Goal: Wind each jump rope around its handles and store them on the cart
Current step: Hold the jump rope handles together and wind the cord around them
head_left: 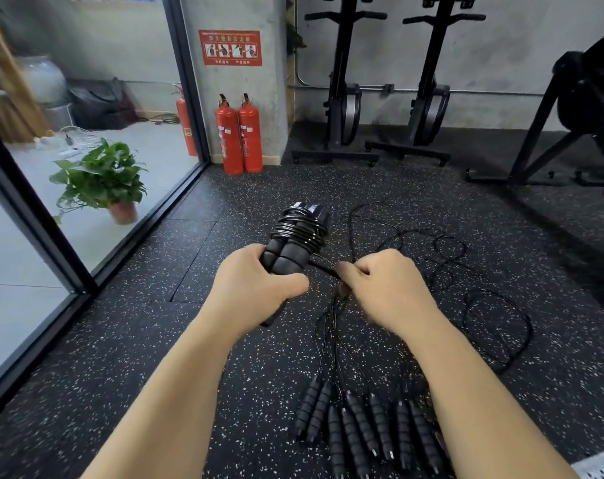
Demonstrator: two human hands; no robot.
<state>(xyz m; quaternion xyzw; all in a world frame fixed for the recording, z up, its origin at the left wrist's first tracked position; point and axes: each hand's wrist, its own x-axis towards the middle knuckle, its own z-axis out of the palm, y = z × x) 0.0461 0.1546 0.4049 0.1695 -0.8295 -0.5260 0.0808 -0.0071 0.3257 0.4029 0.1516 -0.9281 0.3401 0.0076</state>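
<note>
Our left hand (pixel 255 288) clasps one pair of handles (pixel 286 254) at twelve o'clock, our right hand (pixel 383 285) pinches its partly wound cord (pixel 299 229), while several unwound ropes (pixel 354 433) wait on the floor (pixel 128 340) at five o'clock and no cart shows.

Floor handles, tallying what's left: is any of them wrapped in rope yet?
No, the floor handles lie bare side by side, their ropes trailing loose.

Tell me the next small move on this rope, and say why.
Probably bring the right hand over the handles for another turn: the left hand grips the pair, coils already wrap their upper part, and the right pinches the loose strand beside them.
</note>
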